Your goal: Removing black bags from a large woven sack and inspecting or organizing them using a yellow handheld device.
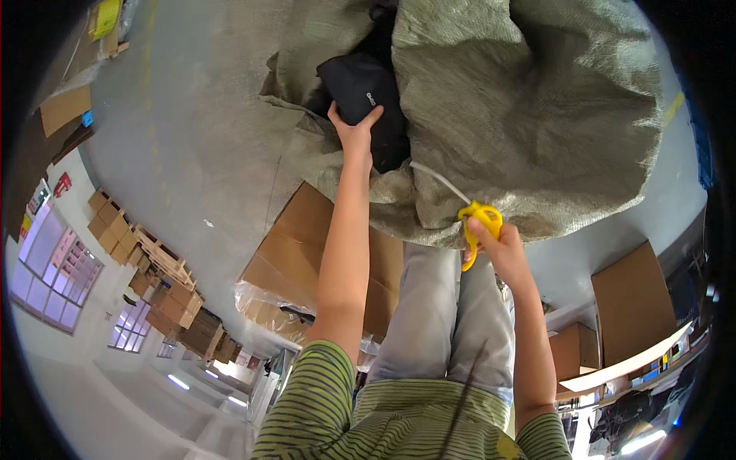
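My left hand (pixel 355 136) grips a folded black item, apparently fabric, (pixel 359 80) with a small pale mark on it, thumb and fingers on its near edge. It lies in the opening of a large grey-green woven sack (pixel 529 123), where more dark material shows beneath. In my right hand (pixel 504 251) is a pair of scissors (pixel 484 217) with yellow handles. Their long blades point up and left, the tips beside the edge of the sack's opening. Whether the blades touch the sack I cannot tell.
Below the sack, a brown cardboard box (pixel 295 245) with clear plastic wrap stands left of my legs. Stacked cartons (pixel 180 303) line the left wall. At the right are a cardboard sheet (pixel 635 303) and a shelf or bench with dark items.
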Motion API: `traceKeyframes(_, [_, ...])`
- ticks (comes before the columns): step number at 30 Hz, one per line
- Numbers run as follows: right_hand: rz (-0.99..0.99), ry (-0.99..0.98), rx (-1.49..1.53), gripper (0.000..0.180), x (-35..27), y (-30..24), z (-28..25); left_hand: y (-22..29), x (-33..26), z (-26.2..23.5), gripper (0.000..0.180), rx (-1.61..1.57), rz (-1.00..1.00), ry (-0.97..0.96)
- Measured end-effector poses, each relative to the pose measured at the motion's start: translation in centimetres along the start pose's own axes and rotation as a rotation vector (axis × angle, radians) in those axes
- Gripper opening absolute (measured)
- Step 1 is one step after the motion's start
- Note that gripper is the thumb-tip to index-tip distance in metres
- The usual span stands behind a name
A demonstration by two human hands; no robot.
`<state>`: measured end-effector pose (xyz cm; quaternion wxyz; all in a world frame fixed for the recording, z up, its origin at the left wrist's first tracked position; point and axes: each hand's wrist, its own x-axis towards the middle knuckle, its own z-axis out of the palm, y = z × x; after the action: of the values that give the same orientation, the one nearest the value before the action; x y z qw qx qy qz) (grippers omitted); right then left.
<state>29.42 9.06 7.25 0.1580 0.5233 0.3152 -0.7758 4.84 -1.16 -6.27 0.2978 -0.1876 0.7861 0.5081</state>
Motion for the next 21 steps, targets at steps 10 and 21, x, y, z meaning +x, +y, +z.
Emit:
traceKeyframes(10, [-0.090,0.139,-0.379,0.046,-1.4,-4.8,1.4,7.3,-7.2,-5.4,0.057,-0.046,0.231,-0.037])
traceKeyframes(21, [-0.150,0.190,-0.524,0.054,-1.4,-6.8,3.7,9.4,-10.7,-9.7,0.047,-0.396,0.031,-0.170])
